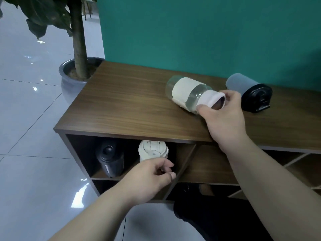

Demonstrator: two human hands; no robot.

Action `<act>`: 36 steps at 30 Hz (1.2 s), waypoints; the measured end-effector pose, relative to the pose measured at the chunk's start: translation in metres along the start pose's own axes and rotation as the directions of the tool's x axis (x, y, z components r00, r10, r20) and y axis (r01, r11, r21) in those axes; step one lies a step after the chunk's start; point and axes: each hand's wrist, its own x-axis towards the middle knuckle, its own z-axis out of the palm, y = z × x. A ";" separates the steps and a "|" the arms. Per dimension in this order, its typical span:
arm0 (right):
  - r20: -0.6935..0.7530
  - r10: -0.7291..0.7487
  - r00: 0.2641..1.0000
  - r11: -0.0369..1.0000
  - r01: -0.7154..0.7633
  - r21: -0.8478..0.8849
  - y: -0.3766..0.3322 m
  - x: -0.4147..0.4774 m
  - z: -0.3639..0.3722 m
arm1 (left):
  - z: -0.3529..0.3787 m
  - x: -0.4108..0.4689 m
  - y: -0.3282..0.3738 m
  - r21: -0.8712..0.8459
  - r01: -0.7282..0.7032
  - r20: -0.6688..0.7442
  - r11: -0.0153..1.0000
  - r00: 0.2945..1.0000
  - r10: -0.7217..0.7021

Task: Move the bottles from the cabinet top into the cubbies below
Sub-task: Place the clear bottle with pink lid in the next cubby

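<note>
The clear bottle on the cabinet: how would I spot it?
Look on the wooden cabinet top by the teal wall. Two bottles lie there; the right hand grips one. That clear bottle has a cream sleeve and white cap; the frosted bottle has a black lid.

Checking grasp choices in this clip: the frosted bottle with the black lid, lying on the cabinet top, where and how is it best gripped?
Probably around the frosted body, just behind the black lid, coming from above. The frosted bottle lies on its side on the cabinet top, lid toward the front edge, so its round flank is exposed. The right hand is closest, but it is closing on the clear bottle.
</note>
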 end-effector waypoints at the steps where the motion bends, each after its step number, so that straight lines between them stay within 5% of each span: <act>1: 0.022 -0.028 0.999 0.996 0.026 0.086 0.001 -0.010 -0.014 | 0.002 0.000 -0.001 -0.013 0.014 0.001 1.000 1.000 -0.014; 6: 0.051 -0.080 0.995 0.789 0.032 0.613 0.029 -0.033 -0.066 | 0.018 -0.001 -0.001 -0.265 0.139 0.066 0.954 0.990 -0.126; 8: 0.068 -0.064 0.996 0.735 0.001 0.678 0.042 -0.031 -0.084 | 0.029 0.000 -0.003 -0.377 0.197 0.147 0.905 0.977 -0.152; 13: 0.353 -0.144 0.924 0.971 0.062 0.233 0.083 -0.039 -0.112 | 0.071 0.013 -0.008 -0.340 0.173 0.281 0.925 0.957 -0.076; 17: 0.538 -0.056 0.841 0.993 0.102 -0.056 0.111 -0.041 -0.102 | 0.122 0.037 -0.008 -0.237 0.149 0.332 0.960 0.941 -0.065; 19: 0.593 -0.070 0.802 0.989 0.134 -0.065 0.119 -0.038 -0.099 | 0.142 0.052 -0.007 -0.151 0.097 0.288 0.984 0.956 -0.050; 25: 0.545 -0.061 0.836 0.981 0.150 -0.120 0.156 -0.035 -0.087 | 0.176 0.083 -0.019 -0.071 -0.014 0.146 0.997 0.989 0.024; 36: 0.540 -0.003 0.842 0.990 0.077 -0.115 0.184 0.012 -0.053 | 0.203 0.136 -0.038 -0.097 0.164 -0.047 0.982 0.984 -0.170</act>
